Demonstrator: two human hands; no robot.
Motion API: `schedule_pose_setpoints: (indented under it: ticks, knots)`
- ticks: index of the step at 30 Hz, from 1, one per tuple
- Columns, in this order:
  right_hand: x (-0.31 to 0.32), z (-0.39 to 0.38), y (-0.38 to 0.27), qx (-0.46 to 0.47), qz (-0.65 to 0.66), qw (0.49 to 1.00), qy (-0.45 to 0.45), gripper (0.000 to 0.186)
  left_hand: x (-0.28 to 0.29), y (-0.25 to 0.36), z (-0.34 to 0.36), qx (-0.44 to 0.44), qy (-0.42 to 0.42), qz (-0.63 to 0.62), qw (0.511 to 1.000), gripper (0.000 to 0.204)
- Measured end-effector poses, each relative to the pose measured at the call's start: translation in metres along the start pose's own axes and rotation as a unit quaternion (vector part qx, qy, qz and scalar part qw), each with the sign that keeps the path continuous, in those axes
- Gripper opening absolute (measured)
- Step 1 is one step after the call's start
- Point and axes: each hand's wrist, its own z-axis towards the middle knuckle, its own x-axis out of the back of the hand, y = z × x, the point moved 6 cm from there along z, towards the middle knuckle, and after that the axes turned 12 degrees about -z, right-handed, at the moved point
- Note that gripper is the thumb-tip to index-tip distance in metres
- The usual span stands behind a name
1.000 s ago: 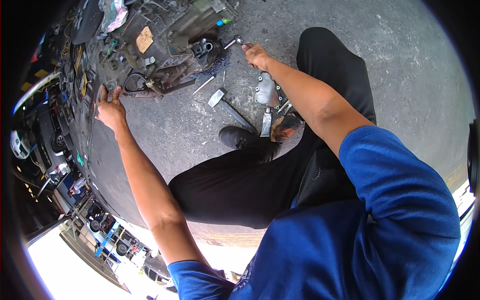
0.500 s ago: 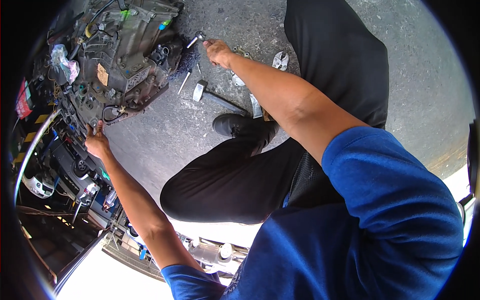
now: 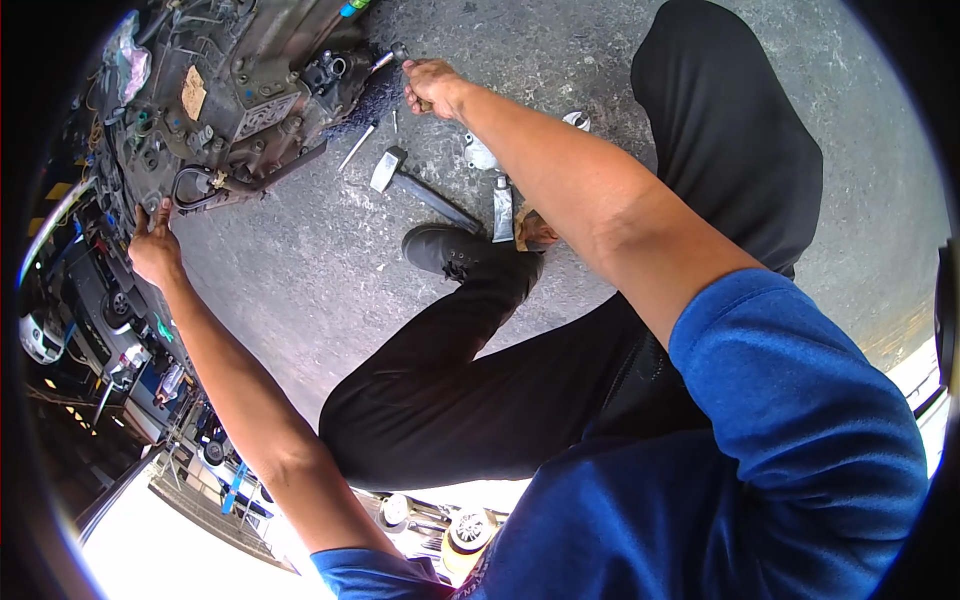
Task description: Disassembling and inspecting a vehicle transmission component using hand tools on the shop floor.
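"Where's the metal assembly [image 3: 232,112]?"

"Ten o'clock. The right hand [image 3: 430,88], near twelve, grips a ratchet [image 3: 400,51]; at nine, the left hand [image 3: 156,252] reaches the assembly's edge, two fingers extended, grip unclear."

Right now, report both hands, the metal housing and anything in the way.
Right hand gripping a socket wrench. Left hand at edge of metal housing, contact unclear. Hammer on the floor, apart from both hands.

Hammer [image 3: 430,198] on floor [image 3: 300,280], right of machinery [image 3: 225,105]

Right hand [image 3: 431,88] gripping ratchet [image 3: 400,51], hammer [image 3: 424,189] on floor [image 3: 290,260]
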Motion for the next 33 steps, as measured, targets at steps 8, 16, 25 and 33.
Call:
schedule_pose_setpoints:
  ticks: [8, 16, 25, 33]
  knots:
    - [0.013, 0.009, 0.002, 0.133, -0.162, 0.977, -0.038, 0.032, 0.001, -0.006, 0.005, 0.001, -0.008, 0.012, 1.0, 0.066]
    - [0.025, 0.024, 0.014, 0.087, -0.235, 0.968, -0.012, 0.029, -0.001, 0.007, -0.002, -0.005, 0.0, 0.013, 1.0, 0.065]
    - [-0.005, 0.004, -0.025, -0.019, -0.098, 0.994, -0.049, 0.023, 0.003, 0.007, -0.008, 0.019, -0.009, -0.032, 0.999, 0.063]
    - [0.043, 0.017, -0.007, 0.177, -0.504, 0.845, 0.0, 0.047, 0.003, 0.03, -0.012, 0.016, -0.007, -0.092, 0.996, 0.064]
